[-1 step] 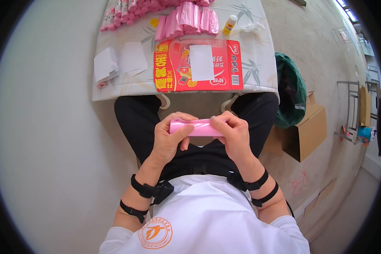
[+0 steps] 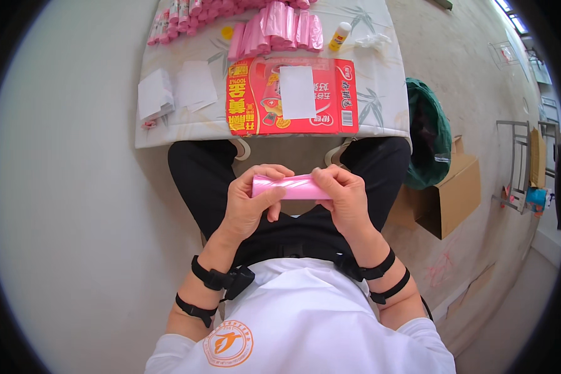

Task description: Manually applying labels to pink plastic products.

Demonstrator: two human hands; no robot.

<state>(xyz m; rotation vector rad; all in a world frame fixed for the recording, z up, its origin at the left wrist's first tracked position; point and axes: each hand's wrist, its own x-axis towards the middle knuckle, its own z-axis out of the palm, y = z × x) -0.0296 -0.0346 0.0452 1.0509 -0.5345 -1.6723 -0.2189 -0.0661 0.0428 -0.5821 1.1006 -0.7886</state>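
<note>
Above my lap I hold a roll of pink plastic bags [image 2: 298, 188] level between both hands. My left hand [image 2: 243, 198] is closed round its left end, thumb on the near side and some fingers behind it. At the other end my right hand [image 2: 345, 194] grips the roll, its thumb laid on the upper side; the fingers underneath are partly hidden. On the table before me lies a flat red printed cardboard sheet [image 2: 237, 118] with a blank white paper slip [image 2: 298, 93] on it.
Several pink rolls [image 2: 274, 31] lie stacked along the table's far side, beside a yellow-and-white glue stick [image 2: 339, 37]. White papers [image 2: 156, 96] are stacked at the left, with loose sheets [image 2: 196, 85] alongside. A green-lined bin [image 2: 439, 162] and an open cardboard box [image 2: 461, 190] stand right of the table.
</note>
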